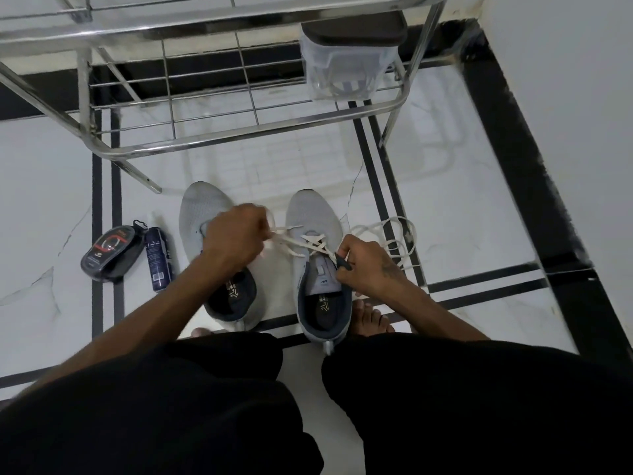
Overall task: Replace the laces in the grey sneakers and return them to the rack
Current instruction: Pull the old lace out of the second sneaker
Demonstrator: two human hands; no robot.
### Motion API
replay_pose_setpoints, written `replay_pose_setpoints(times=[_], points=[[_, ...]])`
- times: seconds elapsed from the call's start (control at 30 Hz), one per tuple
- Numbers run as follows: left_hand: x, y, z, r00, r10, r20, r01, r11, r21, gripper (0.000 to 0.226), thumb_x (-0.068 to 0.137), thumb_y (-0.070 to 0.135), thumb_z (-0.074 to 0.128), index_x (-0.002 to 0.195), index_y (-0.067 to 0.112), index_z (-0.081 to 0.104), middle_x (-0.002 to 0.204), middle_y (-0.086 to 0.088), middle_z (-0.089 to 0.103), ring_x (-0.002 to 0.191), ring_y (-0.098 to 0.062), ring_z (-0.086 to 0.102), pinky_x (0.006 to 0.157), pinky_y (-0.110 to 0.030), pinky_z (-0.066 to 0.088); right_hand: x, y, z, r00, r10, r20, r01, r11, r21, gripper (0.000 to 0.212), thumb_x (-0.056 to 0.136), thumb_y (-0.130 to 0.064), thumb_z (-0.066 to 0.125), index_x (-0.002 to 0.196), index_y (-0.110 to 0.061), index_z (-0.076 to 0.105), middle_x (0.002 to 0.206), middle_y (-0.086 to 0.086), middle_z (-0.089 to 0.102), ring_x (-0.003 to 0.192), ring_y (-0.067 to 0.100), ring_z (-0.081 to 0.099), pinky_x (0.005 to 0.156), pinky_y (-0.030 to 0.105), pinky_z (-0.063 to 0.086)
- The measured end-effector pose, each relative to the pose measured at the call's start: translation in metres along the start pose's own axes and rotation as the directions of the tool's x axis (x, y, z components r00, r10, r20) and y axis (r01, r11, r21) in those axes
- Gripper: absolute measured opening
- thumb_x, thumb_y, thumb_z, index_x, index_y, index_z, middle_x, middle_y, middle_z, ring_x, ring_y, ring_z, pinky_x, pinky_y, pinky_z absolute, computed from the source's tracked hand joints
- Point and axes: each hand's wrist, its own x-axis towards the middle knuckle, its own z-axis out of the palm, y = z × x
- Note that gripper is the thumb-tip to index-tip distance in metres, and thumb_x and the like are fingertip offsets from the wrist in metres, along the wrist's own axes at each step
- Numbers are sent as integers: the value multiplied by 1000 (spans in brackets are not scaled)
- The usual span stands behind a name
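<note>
Two grey sneakers [310, 231] on floor, left hand [236, 234] fingers pinching white lace [291, 240], right hand [363, 265] gripping lace end

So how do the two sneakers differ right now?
The right sneaker has a white lace crossing its eyelets; the left sneaker shows none. Both hands work the right one: the left hand pulls a lace end, the right hand pinches at its eyelets. The left hand reaches across over the left sneaker. Shared: grey uppers, dark linings, standing on the floor, toes toward the rack.
</note>
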Motion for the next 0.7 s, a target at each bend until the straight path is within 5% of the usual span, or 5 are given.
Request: replay_pose_setpoints(times=[0.17,0.3,0.43,0.57,0.7], points=[[-6,8,3,988,152,2,-152,988,-39,40,89,42,67,124,24,61,125,-1,55,104,-27,63,81,-42,52,2,-5,1,1000,-14,16,15,1000,-28,22,82,-21,69,97,-19,53,82,4,64,69,19,63,63,36,57],[1,55,25,957,258,134,-274,954,119,25,92,39,63,110,22,67,110,-2,61,99,-27,64,75,-37,49,2,-7,0,1000,-2,20,3,998,-55,21,82,-19,68,97,-18,53,83,4,65,65,18,62,63,35,56],[3,38,15,977,211,27,-213,969,126,12,92,31,63,94,19,67,98,-2,64,89,-27,64,69,-36,47,2,-6,-1,1000,26,17,-25,999,-43,17,81,-19,67,94,-19,56,84,2,66,64,18,65,64,37,59],[-1,-17,-8,999,-13,-32,19,980,196,15,95,27,62,96,14,68,98,-6,64,84,-30,64,67,-38,48,2,-7,-2,999,36,20,-36,999,-41,18,82,-19,68,95,-19,56,84,2,66,64,18,66,63,36,59],[-4,3,-5,989,133,-69,-124,985,116,30,95,38,60,116,17,65,118,-4,59,99,-30,64,73,-37,47,1,-10,-3,999,27,24,-25,998,-62,20,82,-19,68,97,-17,56,85,3,66,66,18,64,66,36,58]])
